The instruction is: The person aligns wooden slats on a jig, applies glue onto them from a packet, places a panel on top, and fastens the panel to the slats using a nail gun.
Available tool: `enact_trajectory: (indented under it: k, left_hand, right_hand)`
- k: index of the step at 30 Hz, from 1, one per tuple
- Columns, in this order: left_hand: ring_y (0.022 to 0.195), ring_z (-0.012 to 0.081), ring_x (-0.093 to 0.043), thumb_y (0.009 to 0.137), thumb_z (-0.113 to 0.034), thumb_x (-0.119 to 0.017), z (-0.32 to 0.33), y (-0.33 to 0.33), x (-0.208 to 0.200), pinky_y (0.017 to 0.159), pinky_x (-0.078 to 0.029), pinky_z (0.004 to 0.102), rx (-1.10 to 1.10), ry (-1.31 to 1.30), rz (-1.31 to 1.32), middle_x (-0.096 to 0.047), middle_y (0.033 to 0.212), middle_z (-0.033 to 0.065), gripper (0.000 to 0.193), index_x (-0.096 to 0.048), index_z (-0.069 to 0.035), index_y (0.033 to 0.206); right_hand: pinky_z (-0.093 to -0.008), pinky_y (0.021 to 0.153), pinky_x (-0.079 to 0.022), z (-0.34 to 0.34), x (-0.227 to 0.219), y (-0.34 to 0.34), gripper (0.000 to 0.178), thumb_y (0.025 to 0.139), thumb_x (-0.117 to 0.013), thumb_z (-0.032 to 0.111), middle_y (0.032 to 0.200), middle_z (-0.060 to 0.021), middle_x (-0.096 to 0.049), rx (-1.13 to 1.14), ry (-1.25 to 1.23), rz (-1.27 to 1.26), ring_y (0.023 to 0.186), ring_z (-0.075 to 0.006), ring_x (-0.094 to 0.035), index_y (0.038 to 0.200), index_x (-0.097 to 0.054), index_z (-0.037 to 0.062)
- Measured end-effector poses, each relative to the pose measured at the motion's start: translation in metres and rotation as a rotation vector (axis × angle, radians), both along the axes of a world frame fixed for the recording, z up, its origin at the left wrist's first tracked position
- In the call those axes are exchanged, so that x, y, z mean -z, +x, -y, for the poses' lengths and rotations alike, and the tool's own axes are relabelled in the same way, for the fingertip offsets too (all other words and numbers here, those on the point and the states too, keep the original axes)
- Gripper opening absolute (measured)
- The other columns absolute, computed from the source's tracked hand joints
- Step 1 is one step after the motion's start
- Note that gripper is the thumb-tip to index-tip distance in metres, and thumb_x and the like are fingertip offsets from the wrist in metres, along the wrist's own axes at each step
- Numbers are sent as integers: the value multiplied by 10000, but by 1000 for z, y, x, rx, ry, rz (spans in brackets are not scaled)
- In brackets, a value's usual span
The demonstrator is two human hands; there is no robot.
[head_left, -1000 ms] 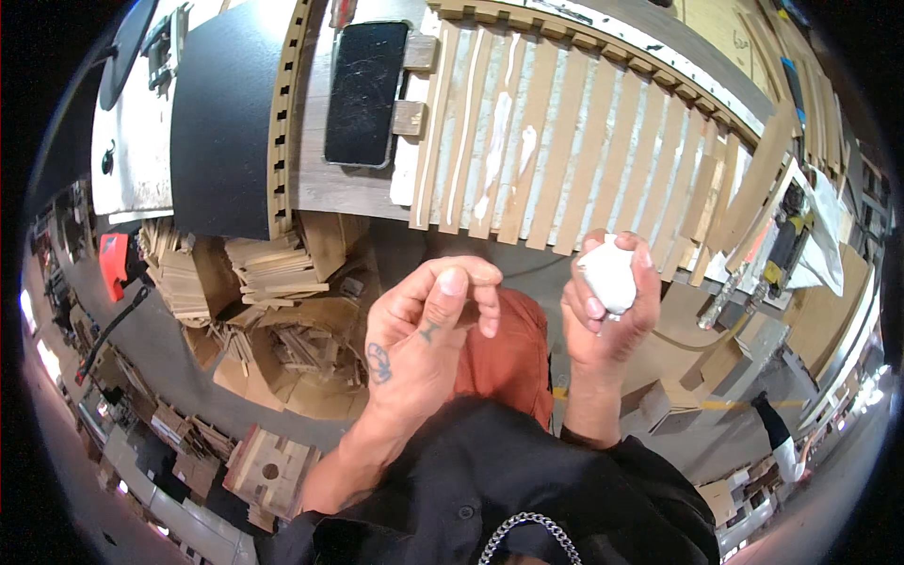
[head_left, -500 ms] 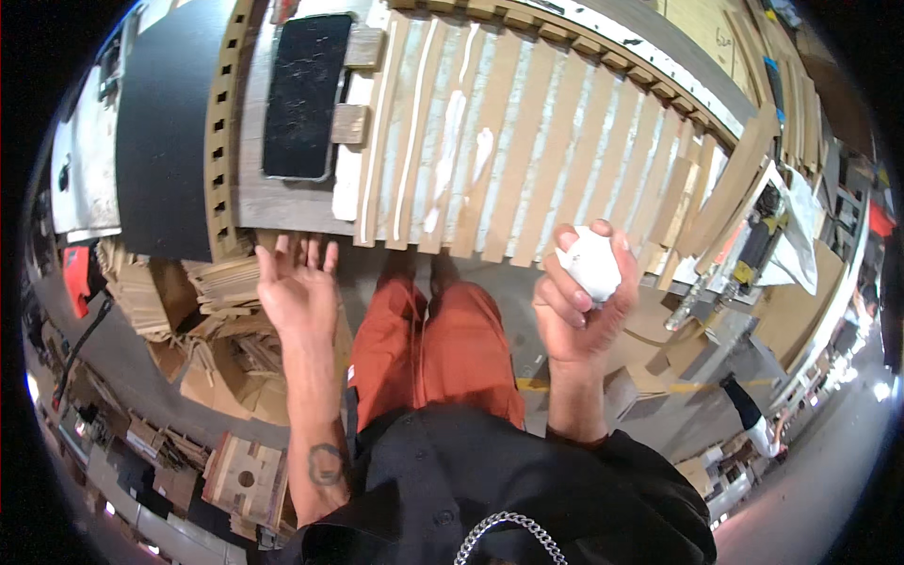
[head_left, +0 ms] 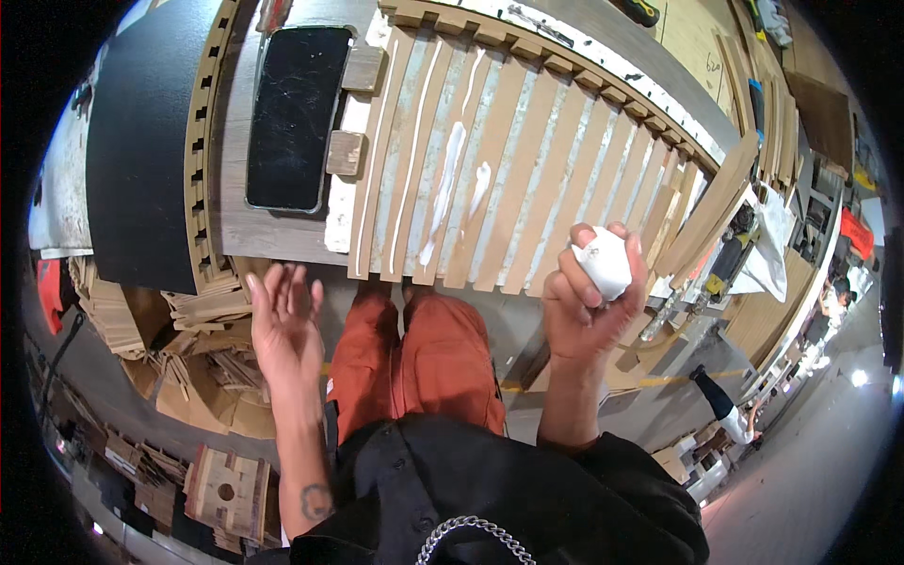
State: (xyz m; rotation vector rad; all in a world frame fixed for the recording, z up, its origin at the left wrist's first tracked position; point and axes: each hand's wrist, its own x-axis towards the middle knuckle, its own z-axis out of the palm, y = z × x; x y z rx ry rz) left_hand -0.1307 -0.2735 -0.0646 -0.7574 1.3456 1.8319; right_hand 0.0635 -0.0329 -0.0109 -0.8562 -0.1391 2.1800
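Note:
My right hand [head_left: 586, 318] is closed around a white, rounded bottle [head_left: 609, 265], seen end-on and raised above the front ends of the slats. Its nozzle, if it has one, is hidden. Below lies a row of flat brown wooden slats [head_left: 503, 184], side by side with pale gaps between them. Thin white beads of a glue-like paste [head_left: 407, 174] run along the leftmost slats, and thicker white smears mark the gaps beside them. My left hand [head_left: 285, 330] is held palm up, fingers spread and holding nothing, near the bench's front edge.
A black phone [head_left: 297, 118] lies left of the slats, beside two small wooden blocks [head_left: 347, 153]. A notched wooden strip [head_left: 565, 62] borders their far ends. A dark panel [head_left: 141, 141] stands farther left. Cardboard boxes [head_left: 202, 400] with wood pieces sit below. Another person [head_left: 734, 414] is at far right.
My view has shifted, so the bench appears lower and farther left. My right hand still grips the bottle, and my left hand stays raised with its fingers a little closer together.

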Motion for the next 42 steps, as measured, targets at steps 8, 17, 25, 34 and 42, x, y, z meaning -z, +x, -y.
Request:
enact_trajectory:
  k: [8, 17, 25, 34, 42]
  left_hand:
    - [857, 151, -612, 983, -420, -616, -18, -18, 35, 820, -534, 335, 42, -340, -342, -609, 973, 46, 434, -556, -24, 1150]
    - [1166, 211, -566, 1037, -404, -508, -4, 13, 38, 943, -496, 360, -48, -414, -394, -579, 1267, 137, 482, -506, -6, 1308]
    - [1395, 319, -358, 995, -639, -390, -66, -46, 67, 1133, -354, 440, -239, -651, -461, -317, 1548, 201, 884, -225, 52, 1522]
    - [1303, 336, -452, 997, -657, -346, -74, -42, 60, 1111, -392, 411, -210, -621, -423, -365, 1502, 244, 920, -243, 112, 1491]
    - [1257, 326, -477, 987, -686, -335, -80, -42, 56, 1081, -402, 403, -183, -718, -442, -412, 1452, 270, 976, -288, 175, 1443]
  right_hand:
    - [-220, 375, -297, -4, 4, -19, 323, 1015, -509, 340, 932, -151, -625, 36, 307, 375, 491, -140, -487, 1112, -583, 41]
    - [-212, 442, -411, -62, 34, -98, 205, 939, -702, 175, 832, -74, -676, -99, 769, 815, 592, -114, -615, 1063, -671, 16]
    - [-199, 430, -429, -73, 54, -114, 180, 941, -703, 157, 773, -80, -665, -61, 908, 958, 544, -113, -593, 1031, -670, 5]
    - [-200, 435, -440, -72, 62, -111, 199, 950, -692, 163, 775, -78, -661, -19, 1119, 1124, 542, -114, -590, 1044, -664, -10]
    - [-203, 434, -441, -68, 57, -111, 202, 947, -696, 168, 762, -85, -659, -23, 1023, 1030, 543, -114, -589, 1028, -676, -16]
